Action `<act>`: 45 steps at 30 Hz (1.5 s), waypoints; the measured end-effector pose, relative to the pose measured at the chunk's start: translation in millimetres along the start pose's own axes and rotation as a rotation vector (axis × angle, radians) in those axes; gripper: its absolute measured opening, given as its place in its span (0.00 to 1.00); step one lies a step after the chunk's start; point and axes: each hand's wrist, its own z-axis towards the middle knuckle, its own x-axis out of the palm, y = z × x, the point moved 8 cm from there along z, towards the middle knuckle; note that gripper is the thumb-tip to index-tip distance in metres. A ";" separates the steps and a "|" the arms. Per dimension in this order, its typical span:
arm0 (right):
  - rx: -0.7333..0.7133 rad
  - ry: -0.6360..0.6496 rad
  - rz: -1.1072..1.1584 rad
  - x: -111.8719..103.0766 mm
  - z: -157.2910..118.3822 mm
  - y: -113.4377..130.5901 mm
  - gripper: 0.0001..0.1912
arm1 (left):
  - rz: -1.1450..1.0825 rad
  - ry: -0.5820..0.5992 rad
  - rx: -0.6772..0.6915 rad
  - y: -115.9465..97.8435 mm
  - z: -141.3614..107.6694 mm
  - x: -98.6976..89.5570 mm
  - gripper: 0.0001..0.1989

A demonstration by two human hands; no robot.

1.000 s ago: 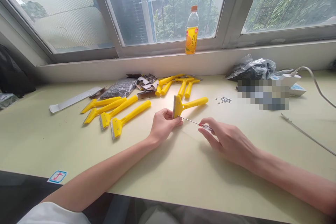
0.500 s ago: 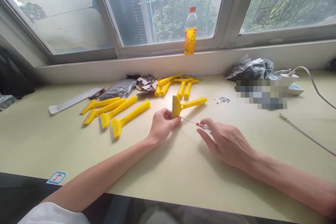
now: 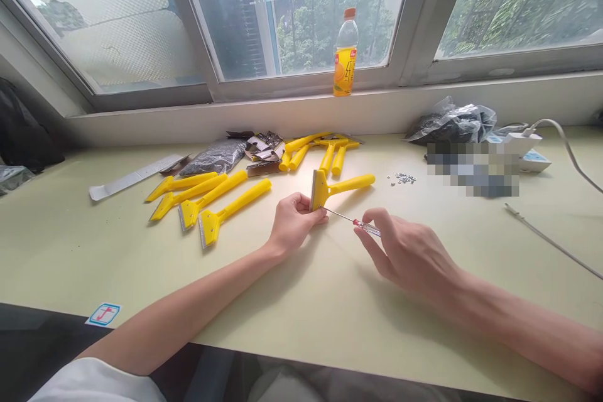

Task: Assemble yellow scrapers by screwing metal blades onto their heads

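My left hand (image 3: 294, 221) is closed on the lower end of a yellow scraper's (image 3: 348, 184) head, with the handle pointing right. In my right hand (image 3: 407, 245) is a small screwdriver (image 3: 367, 227) with a clear handle and red collar, held between thumb and fingers. Its thin shaft reaches left to the scraper head, by my left fingertips; the contact at the tip is too small to make out. Several yellow scrapers (image 3: 238, 206) lie in a row to the left. Small metal pieces (image 3: 405, 178) are scattered beyond my right hand.
More yellow scrapers (image 3: 336, 160) lie at the back beside torn packaging (image 3: 264, 149) and a dark plastic bag (image 3: 214, 157). An orange drink bottle (image 3: 345, 53) stands on the sill. At right are a clear bag (image 3: 452, 122), a white cable (image 3: 551, 239) and a blurred patch.
My right index finger and thumb have shifted slightly on the screwdriver handle. The whole view has moved a little; the scraper stays in my left hand.
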 end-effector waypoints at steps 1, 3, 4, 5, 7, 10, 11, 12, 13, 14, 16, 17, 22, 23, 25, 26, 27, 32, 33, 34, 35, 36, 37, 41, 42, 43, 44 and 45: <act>-0.018 -0.001 -0.013 -1.4 0.3 1.9 0.12 | 0.008 0.001 0.004 -0.4 -0.4 0.2 0.15; -0.078 -0.037 -0.060 -5.9 1.3 7.1 0.16 | 0.023 0.007 0.021 -1.6 -1.3 0.8 0.14; -0.105 -0.066 -0.086 -8.2 1.7 9.0 0.18 | 0.027 0.010 0.031 -2.3 -1.7 1.1 0.14; -0.119 -0.095 -0.110 -9.9 2.0 9.4 0.20 | 0.027 0.012 0.038 -2.6 -1.8 1.2 0.14; -0.093 -0.110 -0.122 -9.0 2.4 5.3 0.21 | 0.016 0.012 0.037 -2.2 -1.5 1.2 0.15; -0.002 -0.029 -0.026 0.1 1.0 -4.6 0.14 | -0.007 0.003 0.011 0.2 0.0 0.5 0.15; 0.013 0.002 0.013 2.9 0.0 -5.9 0.13 | -0.008 0.001 0.006 0.7 0.4 0.4 0.15; 0.016 0.029 0.043 4.8 -1.0 -5.8 0.12 | -0.005 -0.001 0.004 0.9 0.6 0.2 0.15; 0.006 0.045 0.057 5.6 -1.7 -4.6 0.11 | 0.000 -0.003 0.003 0.9 0.6 0.2 0.14; -0.011 0.050 0.054 5.2 -2.0 -3.1 0.11 | 0.009 -0.003 0.004 0.6 0.3 0.3 0.14; -0.051 0.025 0.018 1.5 -0.9 -0.9 0.13 | 0.025 -0.001 0.011 -0.4 -0.5 0.6 0.14; -0.059 0.002 -0.006 -0.8 0.3 -1.5 0.16 | 0.031 -0.001 0.012 -0.8 -1.0 0.8 0.14; -0.023 0.027 0.035 0.4 3.9 -9.9 0.16 | 0.027 -0.008 0.007 -1.2 -1.6 0.3 0.15; -0.015 0.044 0.060 1.5 3.4 -9.7 0.14 | 0.020 -0.008 0.005 -0.9 -1.3 0.3 0.15; -0.005 0.069 0.087 2.2 1.7 -7.0 0.12 | 0.007 -0.005 -0.002 -0.2 -0.8 0.4 0.15; -0.004 0.074 0.089 1.9 1.1 -5.0 0.12 | 0.005 -0.004 -0.003 0.0 -0.8 0.4 0.14; -0.010 0.073 0.082 1.2 0.8 -2.6 0.11 | 0.008 -0.004 -0.002 0.0 -0.8 0.5 0.14; -0.080 -0.028 -0.044 -5.7 2.9 4.5 0.18 | 0.029 -0.002 0.010 -1.3 -1.5 0.6 0.15; -0.079 -0.026 -0.047 -4.7 3.1 3.9 0.18 | 0.025 -0.005 0.007 -1.0 -1.2 0.2 0.15; -0.070 -0.011 -0.037 -2.9 3.2 2.9 0.17 | 0.020 -0.008 0.003 -0.6 -0.9 -0.2 0.15; -0.057 0.007 -0.022 -1.0 2.9 2.0 0.16 | 0.016 -0.009 -0.002 0.1 -0.6 -0.5 0.15; -0.049 0.027 -0.009 0.8 2.5 1.8 0.15 | 0.012 -0.008 -0.004 0.6 -0.3 -0.6 0.15; -0.053 0.043 -0.002 1.9 2.0 2.9 0.14 | 0.010 -0.006 -0.003 1.0 -0.1 -0.7 0.15; -0.126 -0.003 -0.061 -2.5 1.7 10.2 0.18 | 0.036 0.007 0.027 -0.1 -0.1 0.4 0.14; -0.126 -0.026 -0.079 -4.3 2.0 9.8 0.19 | 0.040 0.005 0.031 -0.4 -0.1 0.4 0.14; -0.113 -0.038 -0.088 -5.2 2.3 8.1 0.20 | 0.038 0.003 0.031 -0.5 0.0 0.4 0.14; -0.097 -0.035 -0.084 -4.8 2.5 5.9 0.20 | 0.031 0.000 0.028 -0.5 0.3 0.2 0.14; -0.083 -0.020 -0.066 -3.6 2.4 4.1 0.19 | 0.023 -0.004 0.024 -0.4 0.5 0.0 0.14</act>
